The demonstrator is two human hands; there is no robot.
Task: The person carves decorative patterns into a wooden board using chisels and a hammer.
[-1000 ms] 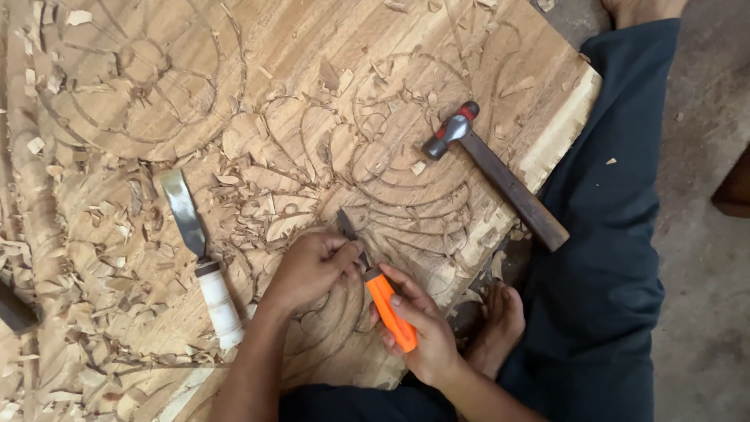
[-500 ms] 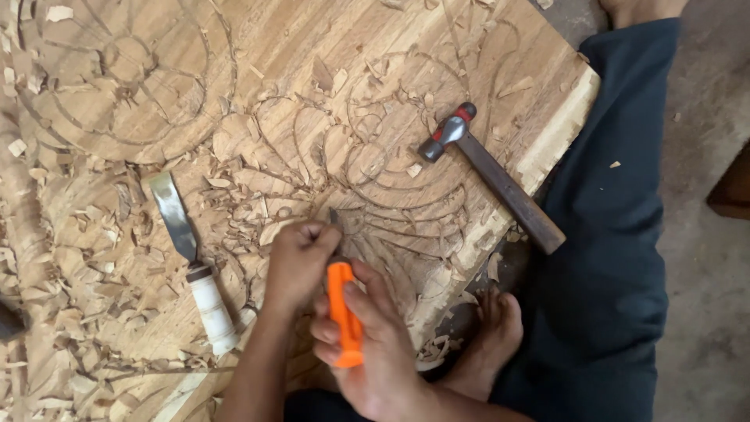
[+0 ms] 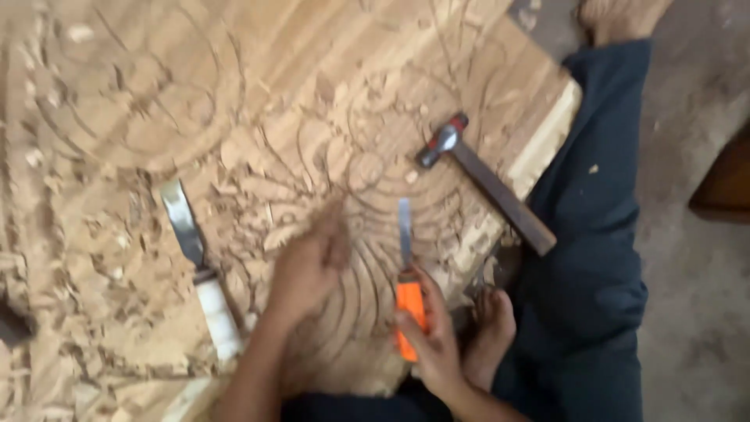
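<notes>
My right hand grips an orange-handled chisel, its steel blade pointing away from me and lying on the carved wooden panel. My left hand hovers blurred just left of the blade, fingers loosely curled over the curved carved lines, holding nothing that I can see. The panel bears circular and leaf-like grooves and is littered with wood chips.
A white-handled chisel lies to the left of my left hand. A hammer with a dark wooden handle rests near the panel's right edge. My foot and dark blue trouser leg sit right of the panel on a dusty floor.
My right hand has swung the orange chisel rightward so the blade points up the panel. My left hand has come off the blade and shifted left.
</notes>
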